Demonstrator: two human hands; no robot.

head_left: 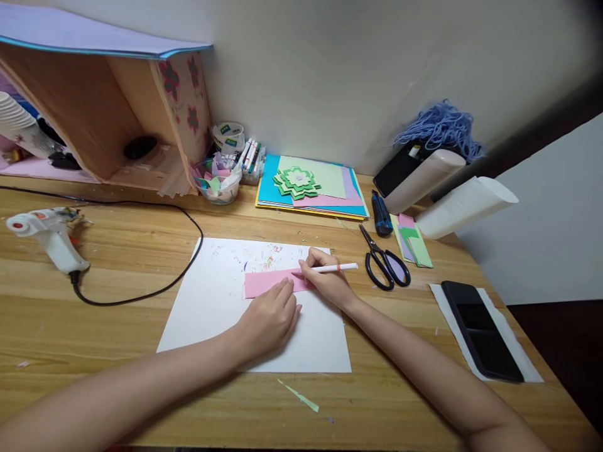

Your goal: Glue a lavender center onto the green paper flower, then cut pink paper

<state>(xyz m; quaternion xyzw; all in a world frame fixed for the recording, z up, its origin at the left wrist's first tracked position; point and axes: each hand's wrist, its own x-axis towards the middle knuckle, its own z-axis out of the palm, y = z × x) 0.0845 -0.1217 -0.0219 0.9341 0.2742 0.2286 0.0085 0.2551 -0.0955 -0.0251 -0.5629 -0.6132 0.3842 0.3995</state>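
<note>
A pink strip of paper (264, 282) lies on a large white sheet (202, 320) marked with coloured specks near its far edge. My left hand (269, 319) rests on the strip's near side, fingers lying over it and pressing it down. Closed around a white felt-tip pen (335, 268) with an orange band is my right hand (325, 276). The pen's tip meets the pink paper near its right part, and the strip's right end is partly covered by that hand. Black-handled scissors (382, 260) lie to the right, their blades pointing away.
A glue gun (49, 238) with a black cable stands at left. Behind are a tub of paper scraps (217, 185), stacked coloured paper (325, 201) with green flower cut-outs (298, 181), and a blue cutter (381, 213). A black phone (480, 329) lies at right.
</note>
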